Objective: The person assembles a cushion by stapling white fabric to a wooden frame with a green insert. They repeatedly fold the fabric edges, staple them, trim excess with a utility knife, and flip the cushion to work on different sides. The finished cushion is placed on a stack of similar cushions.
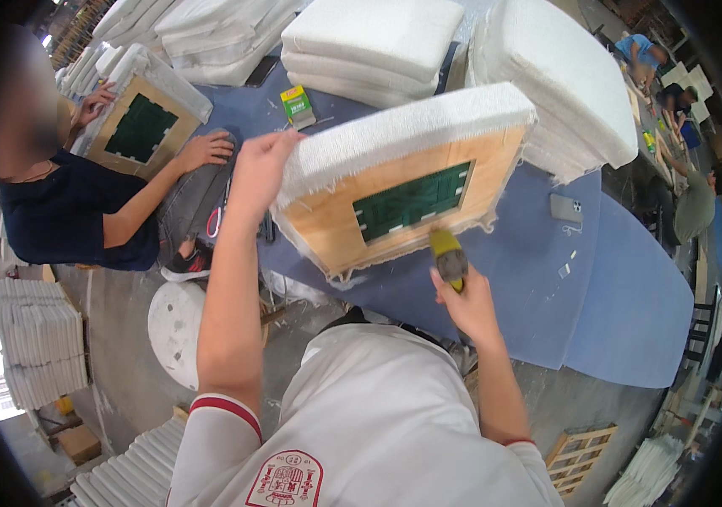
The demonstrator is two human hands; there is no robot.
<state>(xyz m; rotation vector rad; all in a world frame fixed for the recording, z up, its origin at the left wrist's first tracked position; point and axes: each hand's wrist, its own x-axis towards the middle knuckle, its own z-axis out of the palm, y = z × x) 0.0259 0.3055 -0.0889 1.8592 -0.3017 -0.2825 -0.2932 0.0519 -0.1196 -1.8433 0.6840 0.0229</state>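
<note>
A padded seat panel [319, 221] stands tilted on edge on the blue table, its plywood back toward me. White fabric [403, 135] wraps its padded side, and ragged fabric shows along the lower edge. Green webbing [416, 201] spans the rectangular opening in the plywood. My left hand [261, 169] is closed on the panel's upper left corner. In my right hand [469, 306] is a yellow-green and grey staple gun [448, 255], its front end close to the panel's lower edge; whether it touches cannot be seen.
Stacks of white cushions [369, 38] stand at the back, with a taller pile [559, 76] at right. A green and yellow box [297, 106] and a phone [566, 208] lie on the blue table [538, 287]. A co-worker [65, 203] at left holds a similar panel [137, 118].
</note>
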